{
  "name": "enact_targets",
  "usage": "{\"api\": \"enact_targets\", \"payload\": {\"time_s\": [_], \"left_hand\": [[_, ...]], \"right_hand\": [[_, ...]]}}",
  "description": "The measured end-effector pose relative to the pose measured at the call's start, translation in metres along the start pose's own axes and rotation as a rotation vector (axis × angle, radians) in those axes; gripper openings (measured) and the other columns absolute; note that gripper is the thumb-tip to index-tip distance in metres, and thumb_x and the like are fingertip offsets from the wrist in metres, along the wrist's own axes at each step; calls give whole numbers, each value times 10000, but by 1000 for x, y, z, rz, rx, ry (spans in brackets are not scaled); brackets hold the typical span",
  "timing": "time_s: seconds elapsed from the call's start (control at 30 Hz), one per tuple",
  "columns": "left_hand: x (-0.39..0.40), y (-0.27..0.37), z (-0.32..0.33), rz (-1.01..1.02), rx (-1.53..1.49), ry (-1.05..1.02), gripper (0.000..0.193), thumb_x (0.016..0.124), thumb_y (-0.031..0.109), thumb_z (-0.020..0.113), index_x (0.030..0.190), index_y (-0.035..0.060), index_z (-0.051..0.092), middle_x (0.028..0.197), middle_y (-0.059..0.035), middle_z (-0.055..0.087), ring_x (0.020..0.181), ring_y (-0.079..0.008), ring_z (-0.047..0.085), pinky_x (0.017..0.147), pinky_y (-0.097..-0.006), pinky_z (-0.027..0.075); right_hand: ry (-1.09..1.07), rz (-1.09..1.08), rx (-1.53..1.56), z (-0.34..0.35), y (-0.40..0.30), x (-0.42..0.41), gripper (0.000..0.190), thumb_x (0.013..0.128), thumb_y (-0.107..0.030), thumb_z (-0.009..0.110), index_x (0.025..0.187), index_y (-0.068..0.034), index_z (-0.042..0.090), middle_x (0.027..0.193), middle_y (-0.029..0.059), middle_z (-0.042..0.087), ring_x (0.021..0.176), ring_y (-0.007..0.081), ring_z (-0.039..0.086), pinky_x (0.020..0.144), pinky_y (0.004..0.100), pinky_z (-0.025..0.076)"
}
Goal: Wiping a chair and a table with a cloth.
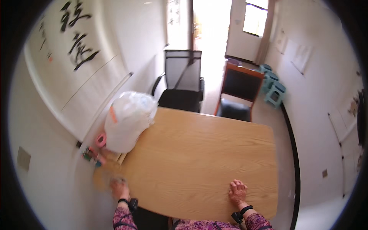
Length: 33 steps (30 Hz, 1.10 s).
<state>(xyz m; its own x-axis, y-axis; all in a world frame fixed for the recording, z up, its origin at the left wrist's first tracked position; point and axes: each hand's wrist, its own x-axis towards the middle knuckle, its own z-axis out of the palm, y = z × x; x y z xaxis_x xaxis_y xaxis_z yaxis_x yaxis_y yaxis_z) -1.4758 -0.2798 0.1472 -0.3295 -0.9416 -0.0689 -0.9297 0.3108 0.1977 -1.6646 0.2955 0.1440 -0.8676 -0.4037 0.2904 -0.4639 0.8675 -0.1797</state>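
Observation:
My left hand [119, 189] is at the left end of the wooden table [201, 149], near the wall. A blurred greyish, partly see-through thing [117, 178] is at its fingertips. I cannot tell what it is or whether the hand grips it. My right hand [238, 192] rests palm down on the tabletop near the front right, with nothing in it. A full white plastic bag [126, 123] stands at the table's back left corner. Between the bag and my left hand are a pink ring-shaped thing [101, 140] and a small green and red item [91, 156].
Behind the table stand a black mesh armchair [183, 72] and a wooden chair with dark padding [241, 83]. Several teal plastic stools [275, 93] line the right wall. A calligraphy scroll [95, 77] hangs on the left wall. A bright doorway [212, 28] is at the back.

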Motion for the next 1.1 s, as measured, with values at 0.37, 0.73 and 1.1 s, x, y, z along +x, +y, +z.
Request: {"api": "enact_targets", "payload": {"time_s": [0.37, 0.73, 1.1], "left_hand": [[-149, 52, 31, 1145, -69, -77, 710, 803, 393, 645, 1432, 177, 397, 1510, -127, 346, 1398, -322, 317, 1104, -513, 254], [87, -49, -1, 96, 67, 34, 686, 921, 457, 470, 1472, 73, 330, 1548, -164, 272, 1446, -344, 214, 1099, -588, 264], [143, -67, 1, -60, 124, 62, 716, 963, 511, 389, 1477, 23, 287, 1556, -166, 262, 1445, -355, 208, 1104, -547, 268]], "right_hand": [[-101, 21, -41, 10, -8, -15, 437, 811, -104, 561, 1243, -94, 494, 1381, 129, 451, 1337, 334, 358, 1091, 496, 269], [-154, 47, -112, 20, 1, -12, 459, 841, -129, 545, 1291, -99, 462, 1415, 135, 421, 1355, 342, 333, 1099, 496, 262], [-174, 58, -109, 6, -8, -4, 499, 803, -112, 562, 1292, -107, 465, 1416, 127, 418, 1344, 345, 345, 1087, 511, 274]]}}
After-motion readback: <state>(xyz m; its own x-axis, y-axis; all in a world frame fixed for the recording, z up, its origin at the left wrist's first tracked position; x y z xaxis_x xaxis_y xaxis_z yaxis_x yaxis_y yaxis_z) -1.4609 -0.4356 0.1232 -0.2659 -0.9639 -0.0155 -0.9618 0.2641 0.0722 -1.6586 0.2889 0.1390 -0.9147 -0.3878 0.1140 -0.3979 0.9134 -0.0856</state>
